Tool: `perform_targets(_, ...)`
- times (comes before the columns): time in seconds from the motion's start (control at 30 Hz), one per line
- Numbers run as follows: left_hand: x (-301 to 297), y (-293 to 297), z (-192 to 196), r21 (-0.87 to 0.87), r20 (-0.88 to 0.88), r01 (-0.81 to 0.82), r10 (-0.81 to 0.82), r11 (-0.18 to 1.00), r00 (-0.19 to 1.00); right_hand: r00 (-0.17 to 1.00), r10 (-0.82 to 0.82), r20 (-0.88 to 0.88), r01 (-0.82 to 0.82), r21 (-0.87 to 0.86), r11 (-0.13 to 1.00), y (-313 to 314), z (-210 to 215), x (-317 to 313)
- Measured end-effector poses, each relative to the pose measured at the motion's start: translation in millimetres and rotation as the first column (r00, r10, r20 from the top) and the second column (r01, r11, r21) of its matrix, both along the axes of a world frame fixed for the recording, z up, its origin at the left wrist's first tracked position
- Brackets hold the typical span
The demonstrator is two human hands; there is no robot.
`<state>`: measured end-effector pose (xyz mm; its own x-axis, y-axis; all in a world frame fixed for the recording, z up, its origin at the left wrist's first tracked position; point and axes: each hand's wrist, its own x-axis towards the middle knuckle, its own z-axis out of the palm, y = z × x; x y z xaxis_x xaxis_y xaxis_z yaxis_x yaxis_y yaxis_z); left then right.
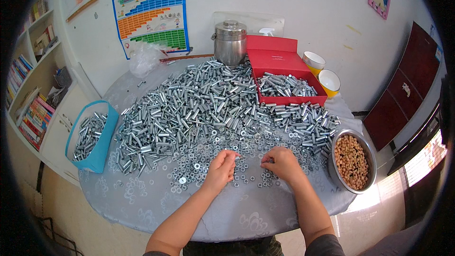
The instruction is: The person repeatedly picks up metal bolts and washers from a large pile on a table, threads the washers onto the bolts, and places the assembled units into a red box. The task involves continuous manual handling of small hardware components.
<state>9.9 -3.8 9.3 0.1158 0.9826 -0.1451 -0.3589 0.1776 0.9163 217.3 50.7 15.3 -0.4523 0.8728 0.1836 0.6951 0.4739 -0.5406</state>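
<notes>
Over the near middle of the table, my left hand (222, 169) is closed, thumb and forefinger pinched together at its right side. Whatever sits in that pinch is too small to make out. A short gap to the right, my right hand (283, 164) is also closed, fingers curled and pointing left; what they hold is hidden. Under and around both hands lie loose washers and nuts (194, 154), thinly spread on the cloth. Behind them rises a wide heap of silver metal sleeves (189, 99), shaped like short tubes.
A blue fabric box (102, 149) of metal sleeves stands left. At the back are a steel canister (231, 45), a red box (294, 100) of sleeves, two yellow-and-white bowls (329, 81) and a plastic bag (143, 60). A steel bowl (373, 173) of brownish pieces sits right, by the grey tablecloth's (227, 220) edge.
</notes>
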Motion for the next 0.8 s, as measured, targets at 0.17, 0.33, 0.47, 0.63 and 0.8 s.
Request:
perform_targets(0.17, 2.0, 0.6, -4.3, 0.011, -0.060, -0.012, 0.012, 1.000, 0.998, 1.000, 0.023, 0.017, -0.022, -0.013, 1.000, -0.9, 0.5, -0.5)
perform_targets(0.33, 1.6, 0.7, -4.3, -0.009, -0.018, 0.009, -0.009, 1.000, 1.000, 0.967, -0.074, -0.245, -0.006, -0.310, 0.951, -7.0, 7.9, -12.4)
perform_targets(0.47, 2.4, -1.5, 0.6, -0.037, 0.036, 0.055, -0.054, 0.998, 0.998, 0.756, -0.195, -0.624, -0.216, -0.520, 0.827, -10.0, 11.2, -21.1)
perform_targets(0.63, 2.4, -2.4, 0.0, -0.064, 0.104, 0.116, -0.109, 0.991, 0.989, 0.676, -0.202, -0.708, -0.315, -0.526, 0.790, -11.0, 6.8, -25.5)
perform_targets(0.8, 0.8, -1.6, 0.0, -0.109, 0.196, 0.140, -0.117, 0.984, 0.974, 0.776, -0.117, -0.619, -0.193, -0.411, 0.891, -15.9, 6.6, -30.9)
